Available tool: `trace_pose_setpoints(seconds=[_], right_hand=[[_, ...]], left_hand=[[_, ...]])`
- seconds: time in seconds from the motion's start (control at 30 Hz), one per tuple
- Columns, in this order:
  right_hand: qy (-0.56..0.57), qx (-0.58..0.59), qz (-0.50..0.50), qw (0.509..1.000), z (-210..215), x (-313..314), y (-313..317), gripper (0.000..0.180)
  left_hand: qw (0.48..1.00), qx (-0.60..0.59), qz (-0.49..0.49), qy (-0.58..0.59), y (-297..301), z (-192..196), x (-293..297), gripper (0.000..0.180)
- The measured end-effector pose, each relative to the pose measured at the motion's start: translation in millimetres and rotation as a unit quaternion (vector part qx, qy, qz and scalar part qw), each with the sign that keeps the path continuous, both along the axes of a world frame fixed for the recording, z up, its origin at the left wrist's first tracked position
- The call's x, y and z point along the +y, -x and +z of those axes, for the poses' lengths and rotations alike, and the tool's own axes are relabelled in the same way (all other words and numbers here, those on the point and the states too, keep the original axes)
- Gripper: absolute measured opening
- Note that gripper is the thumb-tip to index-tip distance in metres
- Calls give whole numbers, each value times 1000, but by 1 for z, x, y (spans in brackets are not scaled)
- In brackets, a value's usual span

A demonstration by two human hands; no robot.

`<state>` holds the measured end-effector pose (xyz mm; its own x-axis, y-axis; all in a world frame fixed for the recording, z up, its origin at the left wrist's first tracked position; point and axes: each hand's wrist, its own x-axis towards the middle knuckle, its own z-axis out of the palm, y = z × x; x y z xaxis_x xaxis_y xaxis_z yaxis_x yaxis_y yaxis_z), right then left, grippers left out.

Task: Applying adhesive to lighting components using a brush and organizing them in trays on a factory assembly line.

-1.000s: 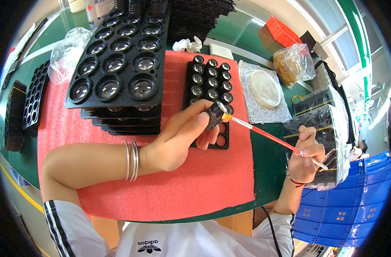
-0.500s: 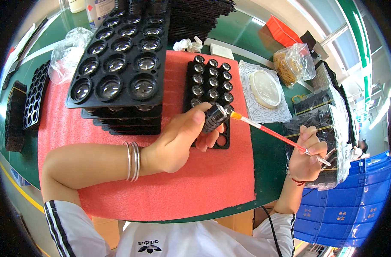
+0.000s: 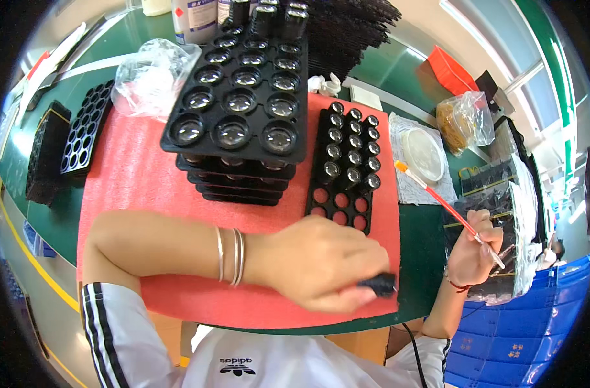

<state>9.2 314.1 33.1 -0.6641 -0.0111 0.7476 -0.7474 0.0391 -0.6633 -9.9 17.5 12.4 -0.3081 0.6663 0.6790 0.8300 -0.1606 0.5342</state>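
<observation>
Here's the left hand [image 3: 330, 258], back up and slightly blurred, low over the front of the pinkish-red foam mat [image 3: 243, 301], thumb and fingers pinching a black lens barrel [image 3: 380, 283]! That barrel pokes out near the mat's right edge; whether it touches the foam, I can't tell.

Across to the right hand [image 3: 474, 252], off the mat's right side, fingers curled round a slim red-handled paintbrush [image 3: 451, 210]. Its orange bristles point up and to the left, apart from the barrel.

Just beyond the left hand sits a black holed tray [image 3: 330, 205], three columns of upright lens barrels [image 3: 354, 157] filling its far part, red foam showing through the nearer holes. To its left rises a stack of lens-filled trays [image 3: 256, 152]. On the right, a round whitish dish [image 3: 424, 155] rests on printed paper [image 3: 445, 187], over the green desk [image 3: 418, 236].
</observation>
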Motion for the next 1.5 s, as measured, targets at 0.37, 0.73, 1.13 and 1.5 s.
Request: trace_pose_setpoints(seconds=[0.37, 0.73, 1.13, 1.5], right_hand=[[2, 2, -11, 1000, 2, -5, 1, 18], [-6, -3, -27, 1000, -2, 2, 0, 20], [2, -4, -12, 1000, 1, -3, -1, 18], [-10, -4, -35, 999, 1, -4, -1, 20]], left_hand=[[938, 9, 342, -63, 40, 119, -64, 32], [868, -101, 485, 30, 111, 118, -133, 20], [839, 11, 525, 145, 131, 99, -153, 33], [847, 33, 512, 141, 133, 96, -155, 31]])
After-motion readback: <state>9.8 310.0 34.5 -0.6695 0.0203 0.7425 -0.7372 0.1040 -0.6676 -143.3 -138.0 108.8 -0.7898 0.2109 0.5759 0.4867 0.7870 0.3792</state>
